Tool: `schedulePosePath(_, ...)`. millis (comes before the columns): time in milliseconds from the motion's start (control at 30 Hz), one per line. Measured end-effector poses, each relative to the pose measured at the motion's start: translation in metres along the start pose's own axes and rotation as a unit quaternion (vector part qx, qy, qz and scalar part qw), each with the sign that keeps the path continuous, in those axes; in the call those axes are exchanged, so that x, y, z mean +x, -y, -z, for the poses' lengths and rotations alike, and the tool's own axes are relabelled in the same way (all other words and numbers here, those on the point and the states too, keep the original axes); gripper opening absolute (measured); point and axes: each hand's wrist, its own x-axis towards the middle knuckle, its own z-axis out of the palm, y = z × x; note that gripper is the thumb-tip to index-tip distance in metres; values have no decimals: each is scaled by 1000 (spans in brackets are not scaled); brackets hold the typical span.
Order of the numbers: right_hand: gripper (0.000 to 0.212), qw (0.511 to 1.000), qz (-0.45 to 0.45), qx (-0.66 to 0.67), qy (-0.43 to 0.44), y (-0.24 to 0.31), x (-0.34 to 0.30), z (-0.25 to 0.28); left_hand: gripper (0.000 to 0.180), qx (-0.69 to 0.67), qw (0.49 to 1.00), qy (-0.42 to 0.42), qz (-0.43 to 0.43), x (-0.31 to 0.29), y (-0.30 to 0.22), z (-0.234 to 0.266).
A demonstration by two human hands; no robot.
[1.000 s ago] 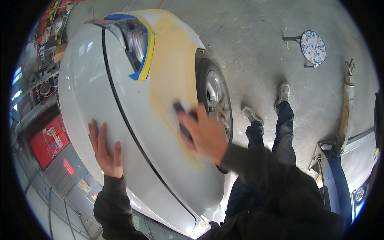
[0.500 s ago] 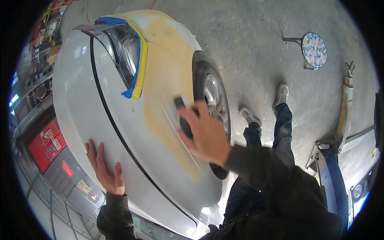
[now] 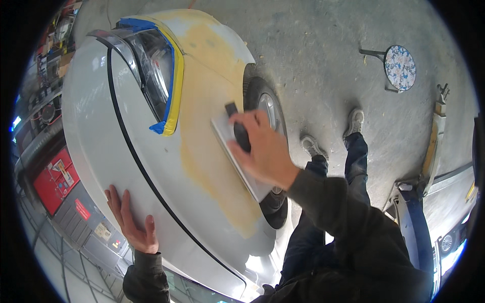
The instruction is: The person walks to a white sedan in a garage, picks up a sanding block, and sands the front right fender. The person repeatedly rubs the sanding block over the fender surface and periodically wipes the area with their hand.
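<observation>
My right hand grips the black handle of a long, pale sanding block. The block lies on the fender of a light grey car, over a tan, sanded-looking filler patch beside the wheel arch. What its underside looks like is hidden. My left hand rests flat on the hood, fingers stretched out, across the dark hood seam from the block. Ahead of the block, blue and yellow masking tape edges the headlight.
The front wheel sits just right of the block. A round patterned stool stands on the concrete floor at far right, with a metal stand nearer me. A red and grey tool cabinet is beyond the car at left.
My right hand has slid the sanding block a little forward and right, toward the wheel arch. My left hand stays flat on the hood. The view has shifted slightly.
</observation>
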Motion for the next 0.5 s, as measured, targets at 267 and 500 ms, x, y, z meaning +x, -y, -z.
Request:
schedulePosePath(267, 49, 999, -30, -13, -9, 6, 15, 4, 80, -7, 1000, 2, 3, 6, 0, -6)
schedulePosePath(500, 50, 988, -125, -90, -2, -37, 92, 20, 83, -15, 1000, -1, 9, -3, 6, 0)
